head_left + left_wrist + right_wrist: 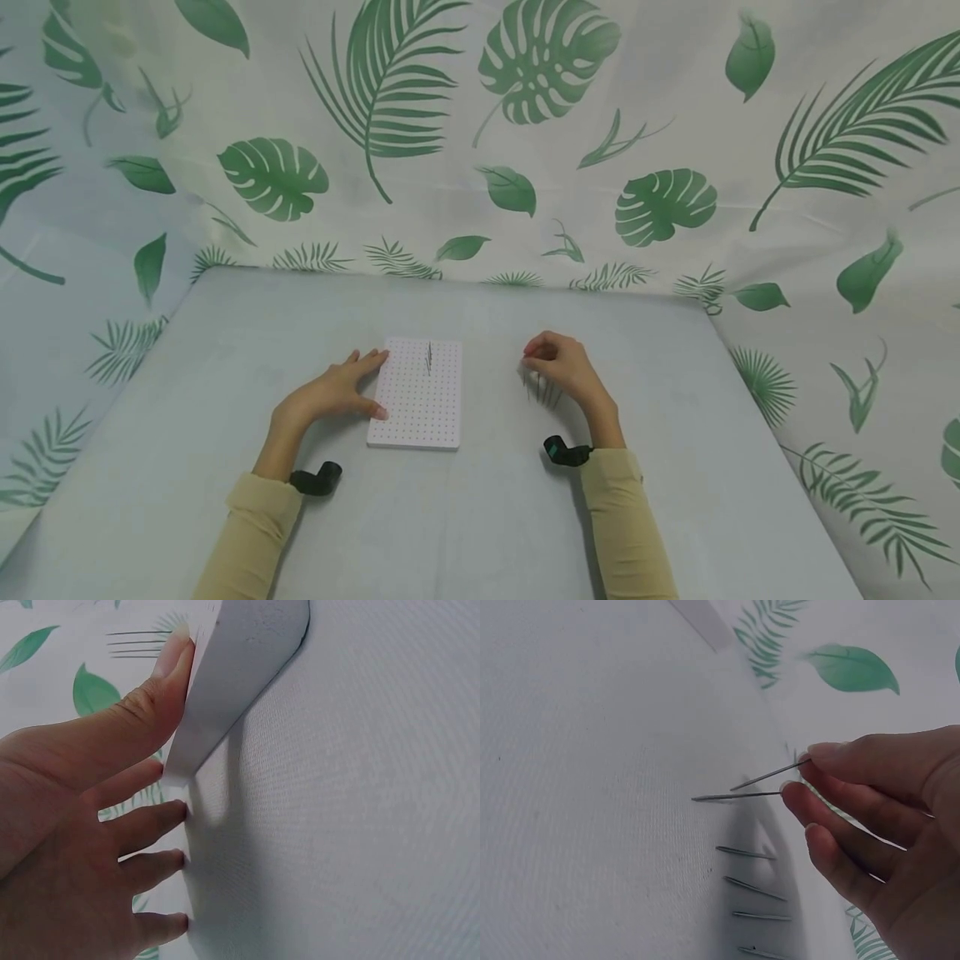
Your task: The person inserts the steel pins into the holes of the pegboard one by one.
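A white board with a grid of small holes lies on the table, and several thin metal pins stand up from its far part. My left hand is spread at the board's left side, its thumb on the near left edge and a fingertip at the far left corner. To the right of the board, my right hand pinches a thin metal pin between thumb and index finger, pointed end down. Another pin reaches to the middle fingertip. Several more pins lie in a row beneath the hand.
The pale table ends at a leaf-printed curtain at the back and on both sides. A small black camera sits at the left wrist, and another black camera at the right wrist.
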The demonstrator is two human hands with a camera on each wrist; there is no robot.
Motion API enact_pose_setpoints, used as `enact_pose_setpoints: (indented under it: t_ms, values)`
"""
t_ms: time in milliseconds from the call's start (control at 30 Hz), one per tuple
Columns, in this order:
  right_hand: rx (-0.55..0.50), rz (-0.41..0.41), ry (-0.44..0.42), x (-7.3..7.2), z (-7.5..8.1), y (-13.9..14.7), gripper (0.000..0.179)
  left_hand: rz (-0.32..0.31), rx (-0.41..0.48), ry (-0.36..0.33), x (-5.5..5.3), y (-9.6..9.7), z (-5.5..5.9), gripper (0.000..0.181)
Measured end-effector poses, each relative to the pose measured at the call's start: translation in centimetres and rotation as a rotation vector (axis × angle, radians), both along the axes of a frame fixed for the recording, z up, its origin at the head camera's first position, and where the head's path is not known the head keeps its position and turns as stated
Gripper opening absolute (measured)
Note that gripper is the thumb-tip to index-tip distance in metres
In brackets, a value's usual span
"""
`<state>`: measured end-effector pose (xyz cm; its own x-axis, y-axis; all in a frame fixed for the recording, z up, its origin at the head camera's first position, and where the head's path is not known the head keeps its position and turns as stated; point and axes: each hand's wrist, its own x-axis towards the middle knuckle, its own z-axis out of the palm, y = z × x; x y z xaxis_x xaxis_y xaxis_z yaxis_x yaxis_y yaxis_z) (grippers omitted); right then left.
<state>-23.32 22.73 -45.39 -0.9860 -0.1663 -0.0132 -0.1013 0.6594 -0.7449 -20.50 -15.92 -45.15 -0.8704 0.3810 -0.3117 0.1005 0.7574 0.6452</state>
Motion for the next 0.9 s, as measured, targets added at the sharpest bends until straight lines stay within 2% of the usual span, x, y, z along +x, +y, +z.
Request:
enact_pose_setpoints:
  t_ms: [533, 900]
  values:
    - [-0.039, 0.015, 0.048, -0.1, -0.1, -0.8, 0.014, -0.005, -0.002, 0.001, 0.0, -0.1, -0.1, 0.103]
    - [-0.179, -0.004, 0.097, 0.0, 0.1, -1.9, 0.013, -0.021, 0.004, 0.011, -0.2, -0.1, -0.2, 0.103]
